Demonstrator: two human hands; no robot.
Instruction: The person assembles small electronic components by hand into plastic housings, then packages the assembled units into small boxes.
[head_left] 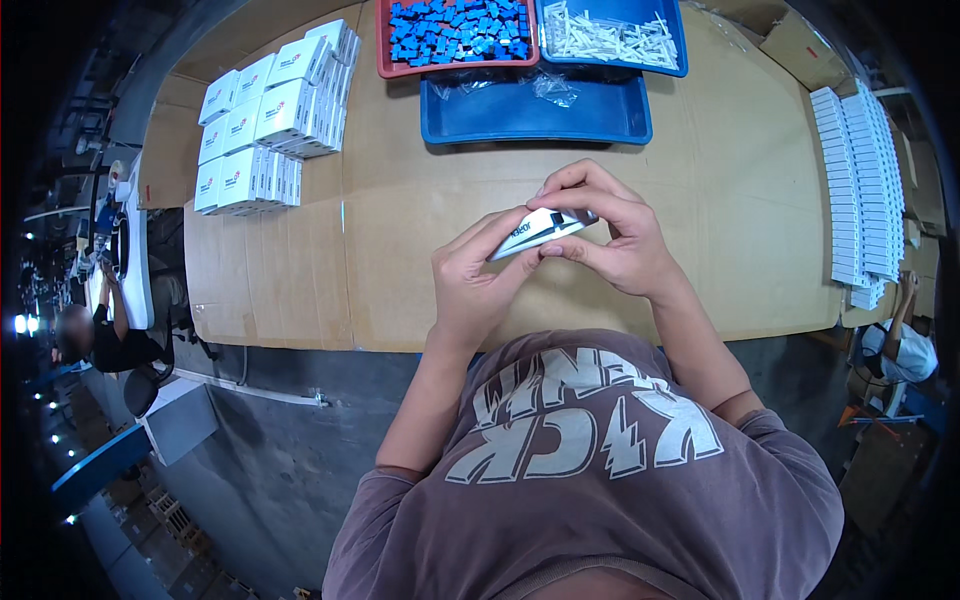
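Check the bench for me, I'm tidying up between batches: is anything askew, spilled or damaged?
Nothing looks spilled or damaged. The white boxes at the far left are stacked unevenly, some tilted. The row of flat white cartons on the right ends raggedly at its near end. Both hands hold a small white box.

Small white flat carton [540,230], tilted

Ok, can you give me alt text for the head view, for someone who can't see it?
Both hands, left hand and right hand, hold a small white carton above a cardboard-covered table. Stacked white boxes sit at its left, flat white cartons at its right, and trays of blue parts and white parts at the far edge.
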